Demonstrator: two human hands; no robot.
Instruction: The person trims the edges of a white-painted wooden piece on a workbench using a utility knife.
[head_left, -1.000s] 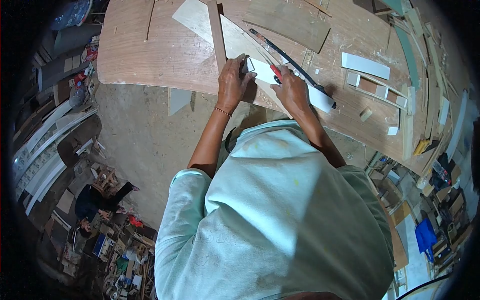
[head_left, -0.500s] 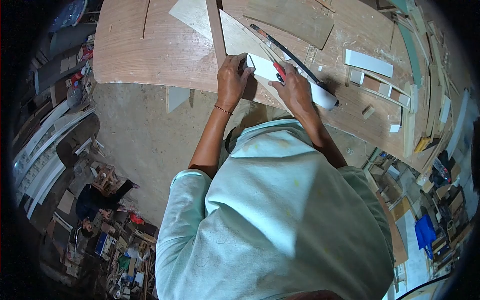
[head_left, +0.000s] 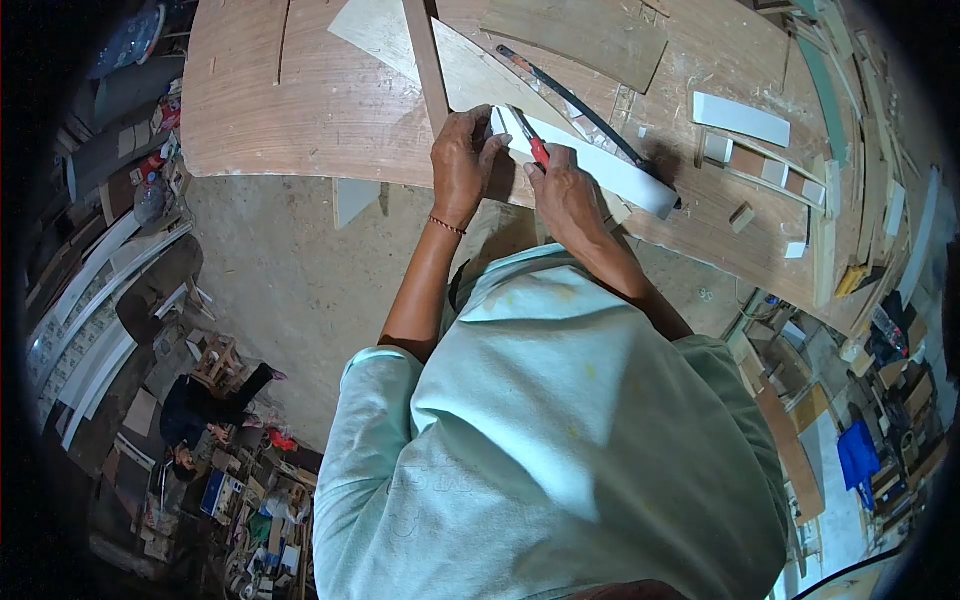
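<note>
My left hand [head_left: 461, 150] is closed on the left end of a long white strip [head_left: 610, 170], beside a narrow brown wooden bar [head_left: 427, 65]. In my right hand [head_left: 565, 190] is a red-handled tool [head_left: 539, 152] with a slim metal front. Its tip points up and left, over the strip near my left fingers. The strip runs right from there along the near edge of the wooden table and curls at its right end. A long dark tool [head_left: 575, 100] lies behind the strip.
Thin wooden boards [head_left: 580, 40] lie at the back of the table [head_left: 300, 120]. A white piece [head_left: 740, 118] and narrow wooden slats [head_left: 765, 178] are at the right. Another person [head_left: 205, 408] is at the lower left, among scattered materials.
The red-handled tool and my right hand have moved left and turned, bringing the tip over the strip's left end. My left hand has stayed nearly in place. The whole view has shifted slightly.
</note>
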